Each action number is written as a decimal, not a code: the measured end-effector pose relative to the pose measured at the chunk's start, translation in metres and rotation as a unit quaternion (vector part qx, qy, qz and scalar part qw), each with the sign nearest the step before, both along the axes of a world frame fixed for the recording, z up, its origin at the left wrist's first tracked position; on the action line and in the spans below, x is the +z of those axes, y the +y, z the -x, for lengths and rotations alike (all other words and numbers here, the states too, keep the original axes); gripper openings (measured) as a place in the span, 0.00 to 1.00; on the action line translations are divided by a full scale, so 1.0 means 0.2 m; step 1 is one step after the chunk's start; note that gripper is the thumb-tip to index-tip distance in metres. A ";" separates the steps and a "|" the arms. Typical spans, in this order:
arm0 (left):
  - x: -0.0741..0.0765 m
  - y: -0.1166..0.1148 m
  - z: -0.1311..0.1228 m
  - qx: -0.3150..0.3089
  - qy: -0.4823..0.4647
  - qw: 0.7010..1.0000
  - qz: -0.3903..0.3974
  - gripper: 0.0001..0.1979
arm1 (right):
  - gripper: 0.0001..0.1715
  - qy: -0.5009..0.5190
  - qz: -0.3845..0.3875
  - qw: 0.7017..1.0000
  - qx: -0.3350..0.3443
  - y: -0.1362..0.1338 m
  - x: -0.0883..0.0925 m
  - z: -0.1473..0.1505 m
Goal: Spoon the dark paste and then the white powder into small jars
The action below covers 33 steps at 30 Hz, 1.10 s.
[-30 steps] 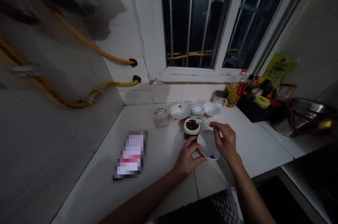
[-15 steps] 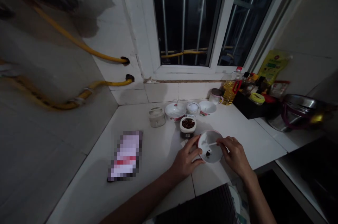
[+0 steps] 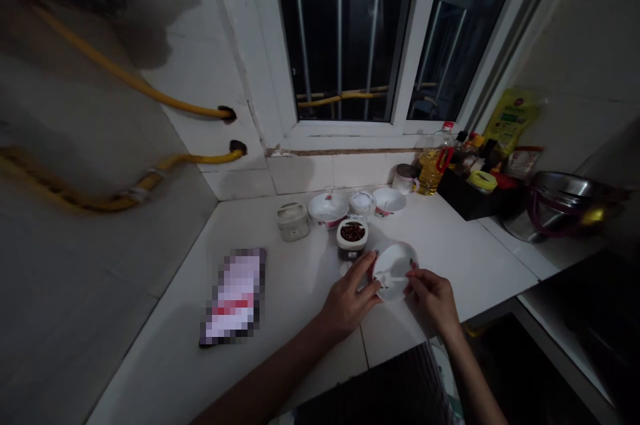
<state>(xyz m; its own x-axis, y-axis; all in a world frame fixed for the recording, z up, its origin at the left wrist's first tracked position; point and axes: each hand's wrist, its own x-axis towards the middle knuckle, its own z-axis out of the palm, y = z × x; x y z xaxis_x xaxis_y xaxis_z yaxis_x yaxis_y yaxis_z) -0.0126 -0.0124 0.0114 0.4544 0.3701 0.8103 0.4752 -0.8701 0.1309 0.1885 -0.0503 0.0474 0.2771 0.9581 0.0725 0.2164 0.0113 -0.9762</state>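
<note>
My left hand (image 3: 347,301) grips the left side of a small white bowl (image 3: 396,255), thumb and fingers along its rim. The bowl is tilted, with its inside facing me. Between the fingertips of my right hand (image 3: 436,297) is the handle of a white spoon (image 3: 400,277), which reaches into the bowl. A few small dark specks show inside near my left fingertips; the rest of the contents I cannot make out. Just behind my left fingers stands an uncovered white-rimmed container (image 3: 350,254) filled with dark reddish-brown pieces.
Behind are a lidded container (image 3: 293,228), two patterned white bowls (image 3: 327,220) (image 3: 391,203) and a small clear container (image 3: 362,203). A mug (image 3: 404,180), oil bottle (image 3: 431,171), black condiment box (image 3: 463,203) and metal pot (image 3: 543,211) stand right. A blurred flat object (image 3: 234,298) lies left.
The bowl has tilted, and the dark clump seen inside it earlier no longer shows plainly. My right hand has moved slightly down, closer to the rim. The whole view has shifted a little.
</note>
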 end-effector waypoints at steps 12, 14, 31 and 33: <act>0.03 -0.02 0.00 0.006 0.003 1.000 -0.019 0.06 | 0.18 0.265 0.039 0.963 -0.028 0.00 0.01 0.10; 0.03 -0.02 0.00 0.011 -0.008 1.000 -0.004 0.07 | 0.18 0.250 0.033 0.967 -0.029 0.00 0.03 0.08; -0.01 0.03 -0.02 0.003 -0.121 0.968 0.219 0.10 | 0.12 0.128 -0.089 0.987 0.046 0.36 0.35 0.00; -0.01 0.03 -0.02 0.001 -0.130 0.964 0.230 0.11 | 0.12 0.102 -0.097 0.988 0.062 0.40 0.33 0.03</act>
